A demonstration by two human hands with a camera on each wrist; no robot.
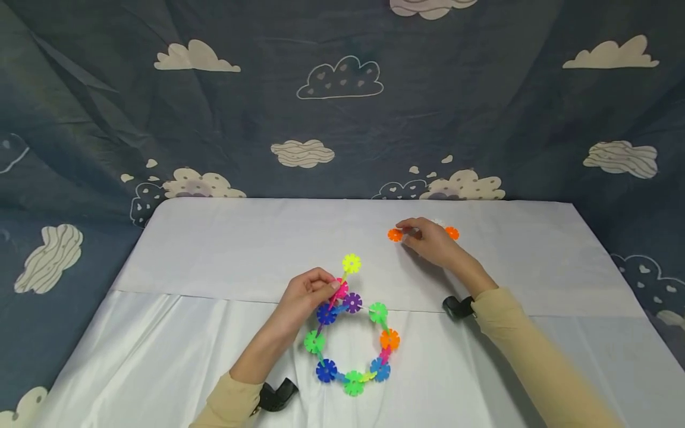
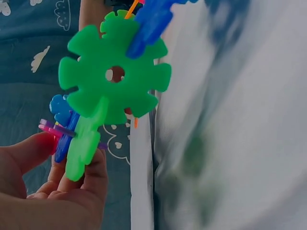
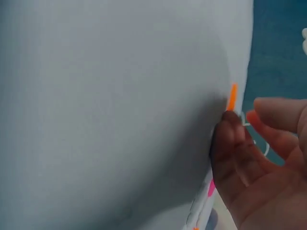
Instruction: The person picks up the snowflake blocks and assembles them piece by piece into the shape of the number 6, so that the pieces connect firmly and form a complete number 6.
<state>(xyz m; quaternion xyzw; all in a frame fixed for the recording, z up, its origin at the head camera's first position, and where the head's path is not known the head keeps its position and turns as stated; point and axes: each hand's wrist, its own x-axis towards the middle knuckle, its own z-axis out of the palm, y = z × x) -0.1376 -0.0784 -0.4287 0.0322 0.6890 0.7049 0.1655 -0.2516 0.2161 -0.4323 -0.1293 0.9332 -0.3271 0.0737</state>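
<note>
A ring of notched, flower-shaped connector discs (image 1: 354,384) in green, blue, orange, purple and other colours hangs from my left hand (image 1: 305,300). Thumb and fingers pinch it at a pink disc (image 1: 341,289). A yellow disc (image 1: 351,263) sticks up from that spot. Close up in the left wrist view, a large green disc (image 2: 86,79) covers part of the ring. My right hand (image 1: 432,242) reaches to the back of the table, its fingertips beside a loose orange disc (image 1: 394,235). In the right wrist view, thumb and fingers stand apart near this orange disc (image 3: 232,97).
A second orange disc (image 1: 452,232) lies just behind my right hand, with a whitish piece (image 1: 438,222) partly hidden next to it. White cloth covers the table (image 1: 214,249). Behind its far edge hangs a dark curtain (image 1: 342,131) with cloud prints.
</note>
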